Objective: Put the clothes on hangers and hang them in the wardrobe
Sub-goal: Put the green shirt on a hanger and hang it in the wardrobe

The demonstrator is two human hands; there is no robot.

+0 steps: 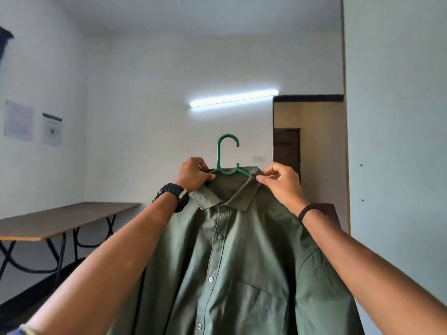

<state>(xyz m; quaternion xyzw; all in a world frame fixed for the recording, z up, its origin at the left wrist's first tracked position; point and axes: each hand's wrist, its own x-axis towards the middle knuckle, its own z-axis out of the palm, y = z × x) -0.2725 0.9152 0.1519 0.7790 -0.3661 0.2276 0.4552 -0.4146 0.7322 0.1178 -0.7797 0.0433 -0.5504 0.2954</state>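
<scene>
An olive green button-up shirt (232, 262) hangs in front of me, held up at head height. A green plastic hanger (227, 155) sits inside its collar, with the hook sticking up above the neckline. My left hand (193, 176) grips the left side of the collar together with the hanger's left shoulder. My right hand (280, 182) pinches the right side of the collar over the hanger's right shoulder. The hanger's arms are hidden under the fabric. No wardrobe rail shows in view.
A long wooden table (60, 220) with black metal legs stands at the left against the wall. A tall pale panel (396, 141) fills the right side. A dark doorway (287, 153) lies behind the shirt, under a lit tube light (233, 99).
</scene>
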